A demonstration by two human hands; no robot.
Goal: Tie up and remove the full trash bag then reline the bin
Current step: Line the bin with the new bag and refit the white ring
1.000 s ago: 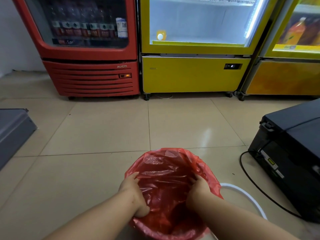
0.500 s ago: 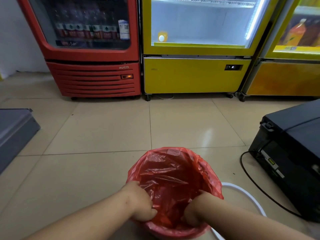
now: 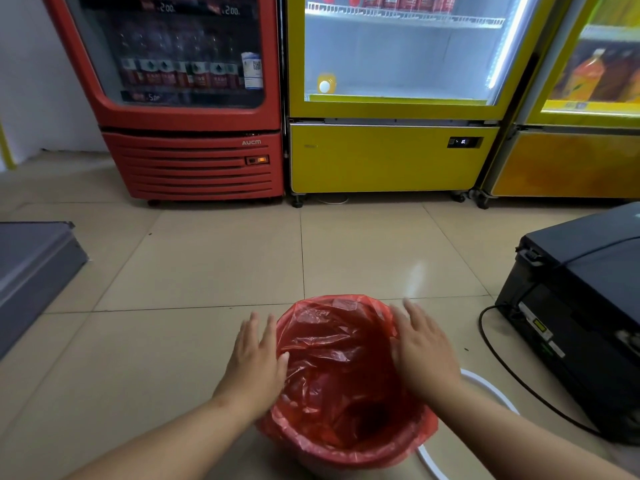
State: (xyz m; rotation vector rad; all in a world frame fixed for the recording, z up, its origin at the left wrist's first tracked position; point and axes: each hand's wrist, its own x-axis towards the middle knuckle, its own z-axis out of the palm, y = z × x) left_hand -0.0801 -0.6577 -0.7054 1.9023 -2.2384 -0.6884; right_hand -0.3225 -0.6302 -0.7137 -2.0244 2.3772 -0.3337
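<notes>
A red plastic liner bag [image 3: 341, 368] sits inside a round bin on the tiled floor, its edge folded out over the rim [image 3: 353, 455]. The bin's own wall is hidden by the bag. My left hand [image 3: 256, 358] lies flat with fingers spread against the left side of the rim. My right hand [image 3: 424, 351] lies flat with fingers spread on the right side of the rim. Neither hand holds anything.
A red drinks fridge [image 3: 194, 161] and two yellow fridges [image 3: 388, 157] stand ahead. A black machine [image 3: 581, 306] with a black cable [image 3: 498, 362] is on the right. A white ring [image 3: 485, 386] lies behind the bin. A grey box [image 3: 31, 268] is at left.
Both hands have come up out of the bag, where they were pressing the liner down, and now rest flat on the outside of the rim. The camera has tilted upward.
</notes>
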